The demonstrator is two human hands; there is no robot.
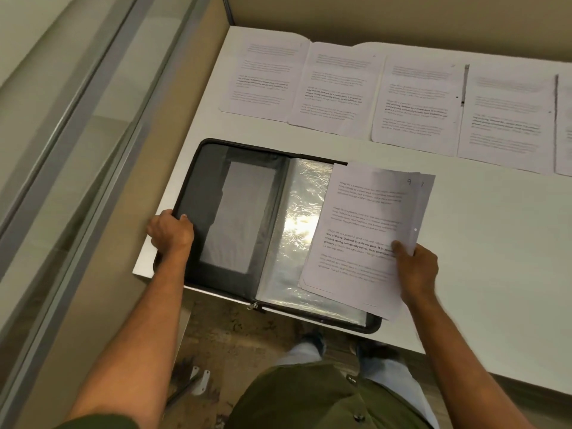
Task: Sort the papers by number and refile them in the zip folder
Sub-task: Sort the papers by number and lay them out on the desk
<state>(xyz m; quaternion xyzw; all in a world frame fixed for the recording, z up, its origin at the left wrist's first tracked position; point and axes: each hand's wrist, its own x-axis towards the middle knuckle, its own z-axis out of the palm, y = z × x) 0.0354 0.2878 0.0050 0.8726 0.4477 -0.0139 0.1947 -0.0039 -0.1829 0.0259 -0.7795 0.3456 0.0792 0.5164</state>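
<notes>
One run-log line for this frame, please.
left hand: grips open black zip folder | right hand: holds printed white paper sheets over folder

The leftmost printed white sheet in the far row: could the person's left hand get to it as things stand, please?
Probably yes, once freed: the left hand grips the open black zip folder's left edge, but only bare white table lies between folder and the leftmost printed white sheet.

L hand (171, 233), R hand (416, 267) both gripping.
</notes>
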